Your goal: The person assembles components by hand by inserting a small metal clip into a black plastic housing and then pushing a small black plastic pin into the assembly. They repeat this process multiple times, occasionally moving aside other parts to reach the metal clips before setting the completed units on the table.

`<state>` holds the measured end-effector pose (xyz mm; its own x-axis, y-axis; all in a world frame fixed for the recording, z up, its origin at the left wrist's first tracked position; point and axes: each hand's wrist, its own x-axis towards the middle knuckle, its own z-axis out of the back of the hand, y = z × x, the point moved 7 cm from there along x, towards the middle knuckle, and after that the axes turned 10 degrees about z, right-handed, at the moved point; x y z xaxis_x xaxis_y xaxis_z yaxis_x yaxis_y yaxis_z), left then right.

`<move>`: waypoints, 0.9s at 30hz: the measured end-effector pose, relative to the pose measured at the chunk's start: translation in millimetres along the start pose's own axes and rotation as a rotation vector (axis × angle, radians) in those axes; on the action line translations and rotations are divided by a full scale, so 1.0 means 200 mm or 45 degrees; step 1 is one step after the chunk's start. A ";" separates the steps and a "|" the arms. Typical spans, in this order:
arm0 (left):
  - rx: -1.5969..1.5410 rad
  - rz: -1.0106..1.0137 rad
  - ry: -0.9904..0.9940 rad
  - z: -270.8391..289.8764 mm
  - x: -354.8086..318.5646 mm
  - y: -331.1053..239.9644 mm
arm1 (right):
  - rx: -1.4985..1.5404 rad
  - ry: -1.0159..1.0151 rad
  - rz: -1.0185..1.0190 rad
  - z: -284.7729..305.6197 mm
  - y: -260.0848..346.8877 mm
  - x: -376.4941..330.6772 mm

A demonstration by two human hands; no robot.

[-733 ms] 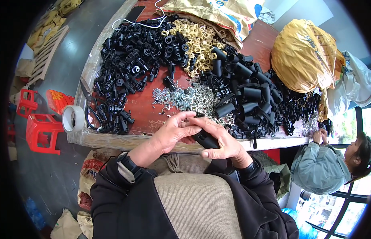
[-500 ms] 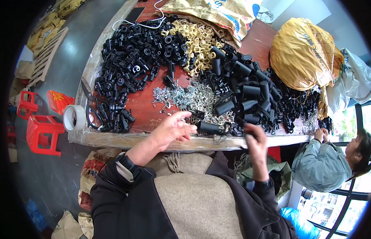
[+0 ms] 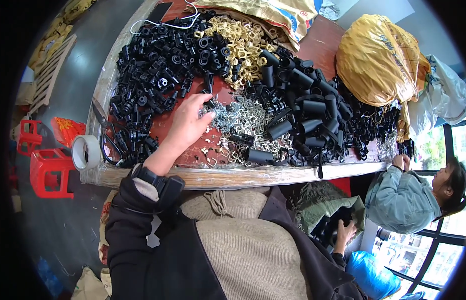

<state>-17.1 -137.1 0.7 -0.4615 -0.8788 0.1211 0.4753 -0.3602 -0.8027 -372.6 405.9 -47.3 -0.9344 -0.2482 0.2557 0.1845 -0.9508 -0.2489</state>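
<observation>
the left hand [image 3: 188, 125] reaches out over the surface [image 3: 168, 122], fingers [image 3: 205, 102] loosely spread, their tips touching the near edge of the heap of small silver metal clips [image 3: 243, 120] and just beside the pile of small black plastic fittings [image 3: 153, 75]; nothing looks pinched yet. the right hand [image 3: 345, 232] is down below the surface edge, at the mouth of a green sack [image 3: 318, 210] that holds dark parts; its fingers are half hidden, so i cannot tell whether they close on anything

risks, as i judge them: the clips lie tangled, so lifting one could drag several along and scatter them over the bare red patch or off the front edge [image 3: 233, 175], which sits close to the loose clips nearest the body. the black tubes [image 3: 303, 110] are piled high just right of the clips and could roll down into them if nudged. a sleeve sweeping back could catch the black fittings at the left

room: the only open patch is the red strip under the left wrist; everything else is crowded. a roll of tape [image 3: 85, 152] hangs at the left corner, near the rim. a yellow bag [image 3: 378, 60] blocks the far right, and another person's hands [image 3: 400, 161] work at the right end, well apart
</observation>
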 end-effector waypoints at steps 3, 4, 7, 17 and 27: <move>0.338 -0.224 -0.070 0.00 0.02 -0.03 | 0.492 -0.282 0.344 0.21 0.28 0.14; 0.495 -0.356 -0.097 -0.02 0.04 -0.06 | 0.637 -0.418 0.521 0.30 0.39 0.18; 0.626 -0.360 -0.043 -0.09 0.10 -0.01 | 1.118 -0.345 0.781 0.60 0.91 0.17; 0.540 -0.346 -0.204 0.10 0.05 -0.03 | 1.166 -0.250 2.421 1.14 2.27 -0.62; -1.249 0.606 0.187 0.08 -0.26 0.19 | 0.815 -0.227 2.491 1.04 2.50 -0.75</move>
<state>36.5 -110.3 -26.8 -0.5047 -0.7924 -0.3427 -0.1436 0.4685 -0.8717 -77.8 -70.7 -16.3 0.6134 -0.7660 0.1923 0.7759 0.6299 0.0344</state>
